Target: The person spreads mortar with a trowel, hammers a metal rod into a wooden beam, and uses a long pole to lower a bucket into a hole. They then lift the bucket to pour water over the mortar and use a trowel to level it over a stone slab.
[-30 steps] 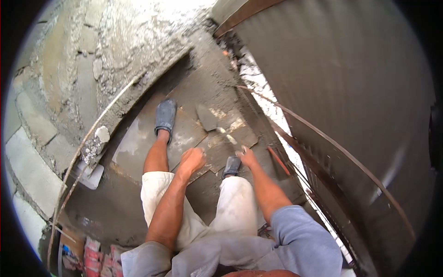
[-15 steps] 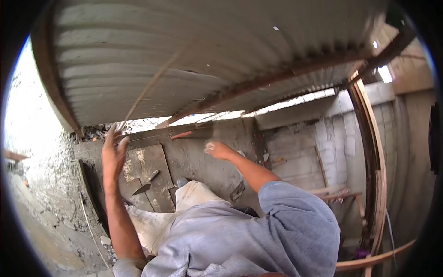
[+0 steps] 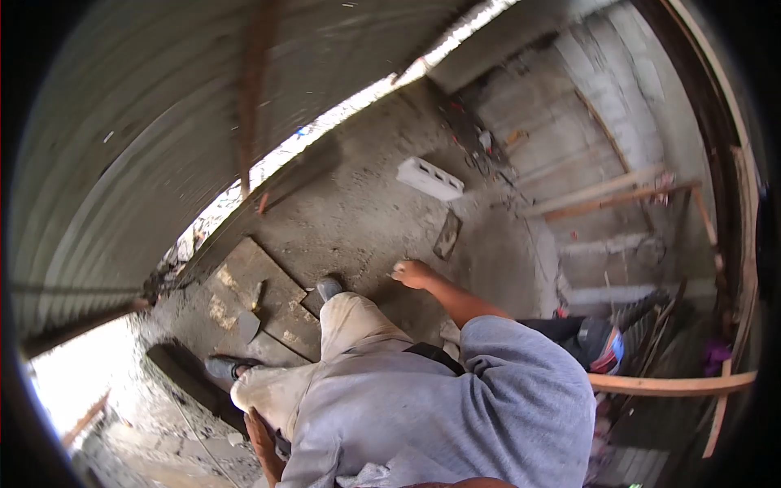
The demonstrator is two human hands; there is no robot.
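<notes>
1. Along the left side, a corrugated metal sheet (image 3: 122, 146) formed the largest surface, blurred in the view.
2. At the upper right, a block wall (image 3: 569, 122) stood behind slanted wooden battens (image 3: 602, 195).
3. The concrete floor (image 3: 366, 211) lay between sheet and wall.
4. Flat boards (image 3: 252, 276) lay on the floor by the person's feet.
5. A white hollow block (image 3: 429, 178) lay on the floor, well apart from both hands.
6. A trowel (image 3: 248, 321) rested on the boards, untouched.
7. The right hand (image 3: 412, 273) hung over bare floor, fingers curled together, holding nothing visible.
8. The left hand (image 3: 262, 435) hung low beside the trouser leg; its finger position could not be determined.
</notes>
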